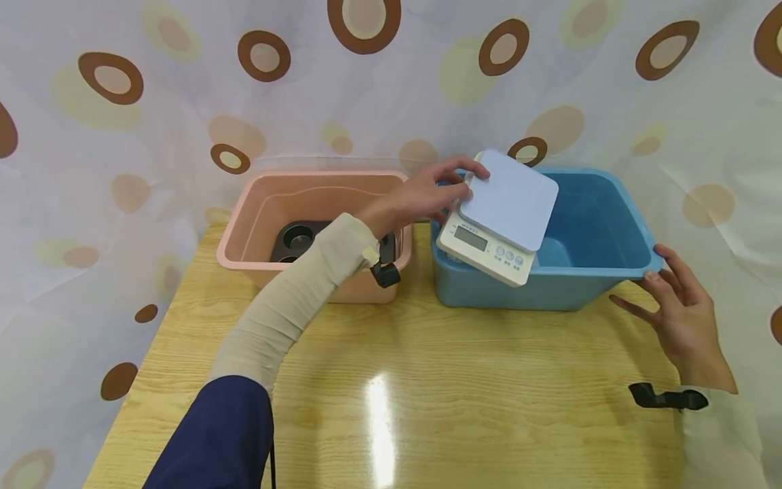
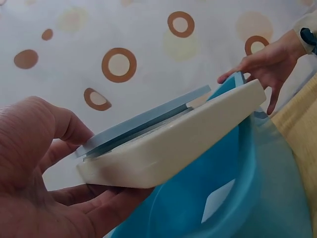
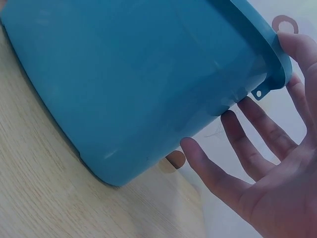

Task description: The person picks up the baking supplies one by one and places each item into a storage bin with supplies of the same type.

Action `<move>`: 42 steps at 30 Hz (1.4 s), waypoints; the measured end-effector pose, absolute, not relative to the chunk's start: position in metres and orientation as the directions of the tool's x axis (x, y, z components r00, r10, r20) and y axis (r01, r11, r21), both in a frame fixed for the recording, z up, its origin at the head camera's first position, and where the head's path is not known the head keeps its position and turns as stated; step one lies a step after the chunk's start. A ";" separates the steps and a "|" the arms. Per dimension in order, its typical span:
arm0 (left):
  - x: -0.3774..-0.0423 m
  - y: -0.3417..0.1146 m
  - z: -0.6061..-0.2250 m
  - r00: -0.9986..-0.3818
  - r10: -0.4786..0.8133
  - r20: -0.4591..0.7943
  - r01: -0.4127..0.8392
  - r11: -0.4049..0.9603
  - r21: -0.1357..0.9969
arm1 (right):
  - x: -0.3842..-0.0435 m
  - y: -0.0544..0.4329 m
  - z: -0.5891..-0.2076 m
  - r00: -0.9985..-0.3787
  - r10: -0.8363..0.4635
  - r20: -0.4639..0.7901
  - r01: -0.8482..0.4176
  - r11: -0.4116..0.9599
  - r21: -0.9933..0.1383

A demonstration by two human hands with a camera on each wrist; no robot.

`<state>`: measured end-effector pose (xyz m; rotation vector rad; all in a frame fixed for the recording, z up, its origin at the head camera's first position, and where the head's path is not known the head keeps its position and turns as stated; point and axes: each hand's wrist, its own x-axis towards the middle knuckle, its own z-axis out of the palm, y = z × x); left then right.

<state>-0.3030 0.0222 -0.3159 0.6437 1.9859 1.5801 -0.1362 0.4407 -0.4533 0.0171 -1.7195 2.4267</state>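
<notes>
My left hand (image 1: 427, 193) grips a white kitchen scale (image 1: 510, 204) by its left edge, the thumb over the pale weighing plate and the fingers underneath in the left wrist view. The scale is tilted over the left part of a blue bin (image 1: 507, 288), its display and buttons facing the front. At the bin's right end, my right hand (image 1: 687, 312) holds the rim (image 3: 270, 47) between thumb and forefinger. The other fingers (image 3: 210, 171) of that hand spread beside the outer wall. A pale object (image 2: 218, 201) shows inside the bin, mostly hidden.
Left of the blue bin stands a pink bin (image 1: 314, 178) with a dark muffin tin (image 1: 305, 234) in it, partly covered by my left forearm. Both bins stand at the back of the wooden table (image 1: 476, 387), against a patterned curtain (image 1: 391, 102).
</notes>
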 end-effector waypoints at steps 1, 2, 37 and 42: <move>-0.304 0.022 -0.315 -0.751 0.651 -0.111 0.041 0.214 0.976 | -0.136 0.441 -0.454 -0.986 0.129 0.107 -0.144 -0.327 -0.934; -0.305 0.023 -0.314 -0.748 0.653 -0.117 0.039 0.219 0.975 | -0.136 0.441 -0.454 -0.986 0.128 0.109 -0.146 -0.333 -0.932; -0.341 0.049 -0.274 -0.632 0.773 -0.054 0.428 0.406 0.807 | -0.135 0.443 -0.452 -0.987 0.125 0.104 -0.136 -0.283 -0.950; -0.342 0.056 -0.274 -0.578 0.812 -0.085 0.463 0.412 0.785 | -0.134 0.443 -0.452 -0.986 0.127 0.105 -0.137 -0.278 -0.951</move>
